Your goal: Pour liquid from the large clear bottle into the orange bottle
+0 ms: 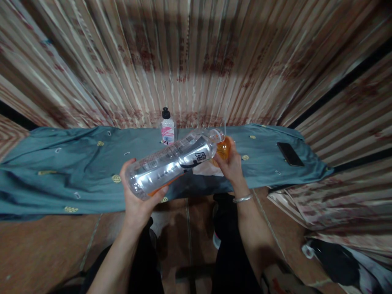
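Note:
My left hand (pixel 142 200) is wrapped round the base of a large clear plastic bottle (pixel 174 163) with a silver label and dark characters. The bottle lies tilted across the middle, its mouth end higher and pointing right. My right hand (pixel 231 161) grips a small see-through orange container (pixel 224 148), right at the bottle's mouth. Its exact kind is partly hidden by the fingers and the bottle's neck. Whether any liquid flows between the two, I cannot tell. Below them a white sheet or cloth (pixel 208 169) lies on the covered bench.
A small bottle with a black cap and pink label (pixel 168 130) stands behind the large bottle. On the right of the green-blue cloth (pixel 92 163) lies a dark phone (pixel 290 154). Pleated curtains (pixel 183 61) hang behind. Dark and white fabric (pixel 337 261) lies at lower right.

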A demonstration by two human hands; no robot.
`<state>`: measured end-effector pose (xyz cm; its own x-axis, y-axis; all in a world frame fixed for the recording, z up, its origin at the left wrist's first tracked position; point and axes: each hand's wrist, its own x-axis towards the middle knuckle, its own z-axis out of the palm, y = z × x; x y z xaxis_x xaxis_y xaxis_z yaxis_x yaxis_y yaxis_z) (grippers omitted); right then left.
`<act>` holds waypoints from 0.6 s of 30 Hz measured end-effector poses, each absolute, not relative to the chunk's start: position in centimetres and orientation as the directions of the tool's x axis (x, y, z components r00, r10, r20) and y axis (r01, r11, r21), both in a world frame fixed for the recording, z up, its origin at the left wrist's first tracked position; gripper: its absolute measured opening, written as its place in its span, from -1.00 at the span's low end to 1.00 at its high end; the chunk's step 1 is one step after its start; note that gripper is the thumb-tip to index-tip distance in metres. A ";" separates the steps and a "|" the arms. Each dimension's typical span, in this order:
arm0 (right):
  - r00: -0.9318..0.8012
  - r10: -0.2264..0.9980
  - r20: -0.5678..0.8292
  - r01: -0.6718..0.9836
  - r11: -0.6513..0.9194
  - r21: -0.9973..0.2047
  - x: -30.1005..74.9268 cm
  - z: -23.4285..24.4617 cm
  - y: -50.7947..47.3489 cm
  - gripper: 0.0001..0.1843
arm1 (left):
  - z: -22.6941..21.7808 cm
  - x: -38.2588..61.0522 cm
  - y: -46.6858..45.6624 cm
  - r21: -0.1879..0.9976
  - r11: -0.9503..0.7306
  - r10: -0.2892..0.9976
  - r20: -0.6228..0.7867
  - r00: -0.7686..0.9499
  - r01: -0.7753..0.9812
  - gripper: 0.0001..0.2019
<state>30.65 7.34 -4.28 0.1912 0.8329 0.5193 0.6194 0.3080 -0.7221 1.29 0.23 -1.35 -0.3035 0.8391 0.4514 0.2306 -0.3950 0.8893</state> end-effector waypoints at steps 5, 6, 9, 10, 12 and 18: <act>0.199 0.834 0.515 0.613 0.304 -0.729 30.6 -4.4 7.3 -0.01 | -1.4 1.2 0.1 0.894 -0.376 0.848 0.438 -0.297 0.243 -0.09; 0.197 0.835 0.513 0.610 0.305 -0.731 30.6 -4.4 7.3 -0.01 | -1.4 1.2 0.1 0.897 -0.368 0.851 0.431 -0.300 0.245 -0.09; 0.191 0.836 0.514 0.606 0.311 -0.732 30.7 -4.3 7.2 -0.02 | -1.2 1.1 0.1 0.904 -0.346 0.856 0.413 -0.311 0.250 -0.07; 0.191 0.835 0.516 0.603 0.315 -0.733 30.7 -4.4 7.2 -0.03 | -1.2 1.1 0.0 0.906 -0.341 0.857 0.409 -0.314 0.250 -0.07; 0.191 0.833 0.519 0.593 0.323 -0.737 30.6 -4.4 7.1 -0.03 | -1.1 1.0 -0.1 0.910 -0.334 0.863 0.400 -0.309 0.248 -0.06; 0.204 0.828 0.522 0.602 0.314 -0.734 30.4 -4.6 7.0 0.01 | -1.7 0.3 -0.3 0.938 -0.274 0.899 0.328 -0.291 0.212 0.00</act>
<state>30.37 7.03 -4.57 0.2044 0.8278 0.5225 0.6022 0.3145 -0.7338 0.32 -0.29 -1.66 -0.2911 0.8987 0.3280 0.2120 -0.2737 0.9382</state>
